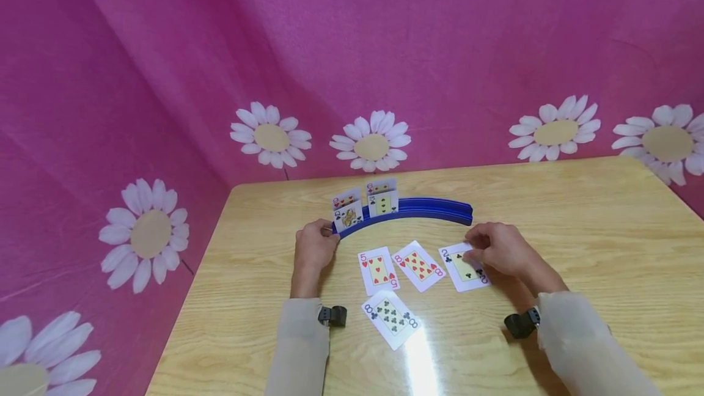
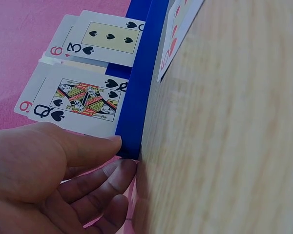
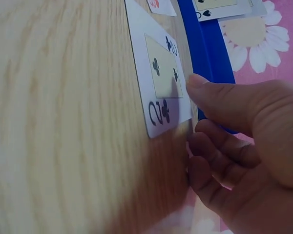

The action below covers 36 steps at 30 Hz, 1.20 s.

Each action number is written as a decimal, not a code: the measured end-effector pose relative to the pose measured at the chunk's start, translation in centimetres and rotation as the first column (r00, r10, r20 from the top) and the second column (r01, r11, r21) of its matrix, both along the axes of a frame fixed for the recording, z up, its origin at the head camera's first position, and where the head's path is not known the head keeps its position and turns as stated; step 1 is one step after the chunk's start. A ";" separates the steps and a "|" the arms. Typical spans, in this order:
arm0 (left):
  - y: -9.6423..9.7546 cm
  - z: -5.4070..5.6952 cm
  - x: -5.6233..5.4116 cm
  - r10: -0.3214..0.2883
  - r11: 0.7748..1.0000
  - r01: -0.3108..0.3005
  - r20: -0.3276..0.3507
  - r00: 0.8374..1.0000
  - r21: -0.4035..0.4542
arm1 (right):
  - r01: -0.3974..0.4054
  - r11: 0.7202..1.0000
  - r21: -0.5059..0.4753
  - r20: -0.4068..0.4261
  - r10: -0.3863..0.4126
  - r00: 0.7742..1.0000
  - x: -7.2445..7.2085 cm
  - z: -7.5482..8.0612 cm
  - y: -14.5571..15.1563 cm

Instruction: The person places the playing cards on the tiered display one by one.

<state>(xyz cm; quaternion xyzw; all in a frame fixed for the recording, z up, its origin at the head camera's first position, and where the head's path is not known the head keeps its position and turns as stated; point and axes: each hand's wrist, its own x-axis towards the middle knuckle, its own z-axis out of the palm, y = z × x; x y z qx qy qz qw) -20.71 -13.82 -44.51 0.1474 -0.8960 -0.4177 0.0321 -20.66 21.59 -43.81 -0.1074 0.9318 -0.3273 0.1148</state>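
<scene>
My left hand (image 1: 316, 248) grips the left end of a curved blue card holder (image 1: 434, 205), thumb against the front and fingers at its end. Upright in the holder stand a queen of spades (image 2: 88, 100) and a three of spades (image 2: 107, 39), each with a red card partly hidden behind it. My right hand (image 1: 503, 249) is over the edge of a face-up two of clubs (image 1: 461, 266), fingers loosely bent; its thumb tip (image 3: 197, 82) lies at the card's edge. That card lies on the table.
A five of hearts (image 1: 377, 269), an eight of hearts (image 1: 418, 266) and an eight of clubs (image 1: 390, 318) lie face up on the wooden table (image 1: 247, 335). A pink curtain with daisies (image 1: 440, 47) hangs behind the table's far edge.
</scene>
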 end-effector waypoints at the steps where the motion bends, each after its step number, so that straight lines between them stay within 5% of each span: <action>1: 0.0 0.0 0.0 0.001 1.000 -0.001 0.002 1.000 0.004 | -0.003 1.000 0.006 0.005 0.003 1.000 -0.1 0.0 0.0; 20: -0.2 -0.1 -0.1 -0.011 1.000 0.011 -0.007 1.000 -0.010 | -0.081 0.990 0.113 0.012 0.080 0.997 -1.2 0.0 -0.2; 36: 0.0 -0.1 -0.1 -0.006 1.000 0.006 -0.004 1.000 -0.003 | -0.074 0.993 0.087 0.018 0.073 0.997 -1.0 0.2 0.0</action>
